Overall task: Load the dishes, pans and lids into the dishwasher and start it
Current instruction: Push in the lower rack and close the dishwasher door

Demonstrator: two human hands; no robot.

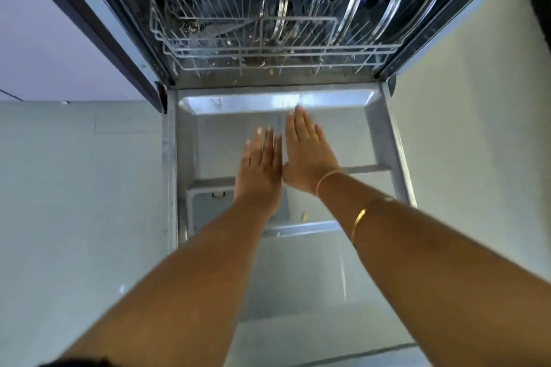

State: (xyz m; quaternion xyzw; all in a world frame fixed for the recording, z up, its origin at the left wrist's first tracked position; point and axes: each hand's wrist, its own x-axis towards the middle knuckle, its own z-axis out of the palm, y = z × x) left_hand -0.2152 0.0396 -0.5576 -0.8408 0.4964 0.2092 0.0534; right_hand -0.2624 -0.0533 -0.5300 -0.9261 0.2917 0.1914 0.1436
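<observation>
Here, two flat hands (259,170) (307,158), one door (357,134).

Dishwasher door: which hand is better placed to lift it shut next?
Probably the left hand. Both hands are flat, empty and over the open door, but the right hand reaches farther toward the hinge, so the left is slightly nearer the door's free edge. The difference is small.

Glass lids (357,0) on edge in rack (208,49)
</observation>
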